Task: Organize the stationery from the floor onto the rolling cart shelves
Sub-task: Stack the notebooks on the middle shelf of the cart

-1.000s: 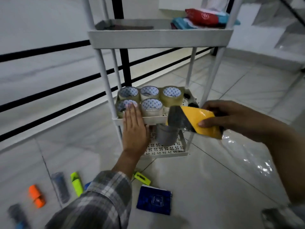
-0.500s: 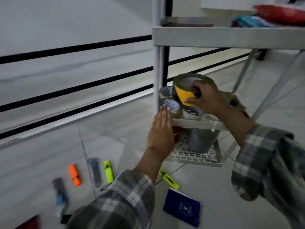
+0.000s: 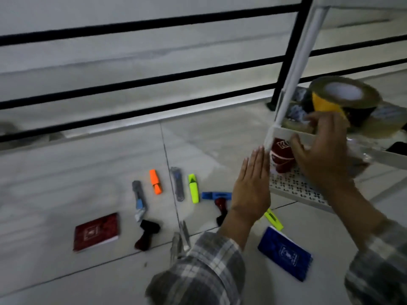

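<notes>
Cart [image 3: 293,130]: white, at the right edge; all places below are told from it.
Yellow tape [image 3: 339,100]: yellow-and-black roll sitting on top of the clear rolls [image 3: 295,113] on the cart's middle shelf.
Right hand [image 3: 319,150]: fingers spread, empty, in front of the middle shelf's rim, just below the yellow tape; whether it touches the roll cannot be told.
Left hand [image 3: 251,186]: flat, fingers pressed together, empty, fingertips at the cart's front-left corner post.
Red roll [image 3: 282,157]: on the cart's perforated bottom shelf, behind the right hand.
Floor left of cart: orange marker [image 3: 155,181], green marker [image 3: 193,188], 2 grey cutters, red notebook [image 3: 97,232].
Floor below cart: blue notebook [image 3: 285,252].
</notes>
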